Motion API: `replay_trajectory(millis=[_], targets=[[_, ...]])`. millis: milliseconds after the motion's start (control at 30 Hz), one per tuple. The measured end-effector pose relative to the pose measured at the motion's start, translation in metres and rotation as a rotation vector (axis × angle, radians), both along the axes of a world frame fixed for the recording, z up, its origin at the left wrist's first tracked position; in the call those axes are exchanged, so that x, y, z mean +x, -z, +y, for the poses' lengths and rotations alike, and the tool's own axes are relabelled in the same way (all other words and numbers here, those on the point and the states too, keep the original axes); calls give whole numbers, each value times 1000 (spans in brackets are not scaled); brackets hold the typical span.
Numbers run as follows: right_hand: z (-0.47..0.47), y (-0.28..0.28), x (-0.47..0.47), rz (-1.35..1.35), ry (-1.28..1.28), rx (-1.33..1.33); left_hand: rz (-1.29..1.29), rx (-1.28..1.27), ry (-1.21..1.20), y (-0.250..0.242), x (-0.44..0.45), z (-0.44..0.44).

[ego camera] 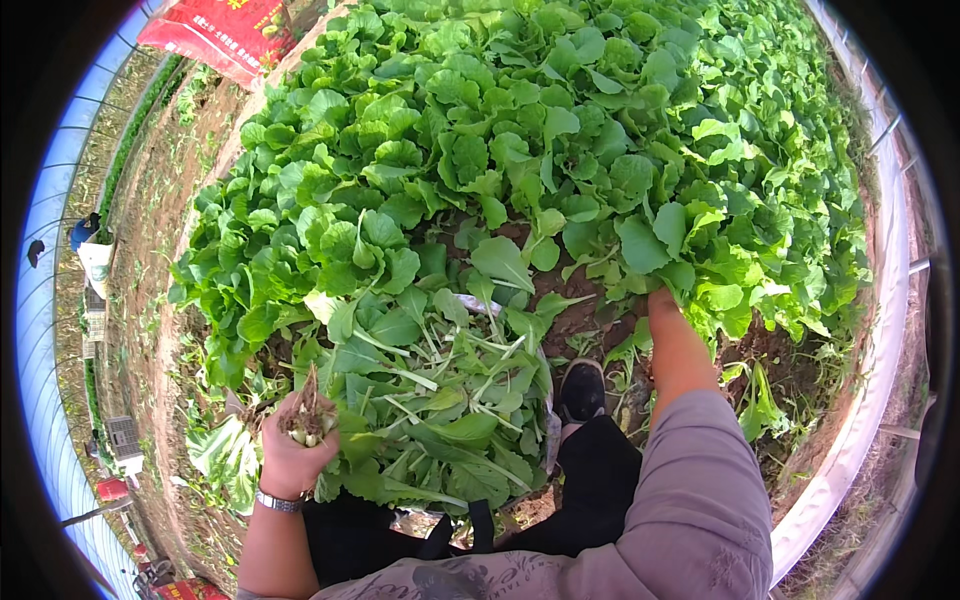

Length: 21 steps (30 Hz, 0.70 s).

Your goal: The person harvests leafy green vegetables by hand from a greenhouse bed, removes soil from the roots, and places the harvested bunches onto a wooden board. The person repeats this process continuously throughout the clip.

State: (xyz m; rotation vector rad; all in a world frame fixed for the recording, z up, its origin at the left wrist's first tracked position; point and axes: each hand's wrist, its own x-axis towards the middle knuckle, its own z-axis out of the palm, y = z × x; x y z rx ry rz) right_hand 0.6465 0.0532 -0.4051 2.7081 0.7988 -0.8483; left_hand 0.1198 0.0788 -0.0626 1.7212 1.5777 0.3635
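Observation:
My left hand [289,457], with a metal-banded watch at the wrist, grips a small bunch of uprooted leafy greens. Their soil-caked roots [306,421] and pale stem bases point up towards me. Beside that hand, a sack [553,420] with a pale rim stands between my legs, heaped with loose green leaves [442,405]. My right hand [661,301] reaches down into the standing leafy greens [645,240] at the near edge of the bed. Leaves cover its fingers, so what they touch is hidden.
Dense greens [465,112] fill the bed ahead. My shoe [583,390] stands on soil right of the sack. More leaves [225,454] lie to the left. A red printed bag [225,37] rests at upper left; plastic sheeting [889,247] edges the right. A plastic crate [124,436] sits far left.

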Motion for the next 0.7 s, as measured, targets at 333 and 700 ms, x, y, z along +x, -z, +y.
replay_trajectory(millis=[333,700], targets=[[-7,-6,-7,-21,-19,-45,46,13,-18,-5,8,-1],[-123,-140,-59,30,-162,235,-42,181,71,-34,-10,-32]])
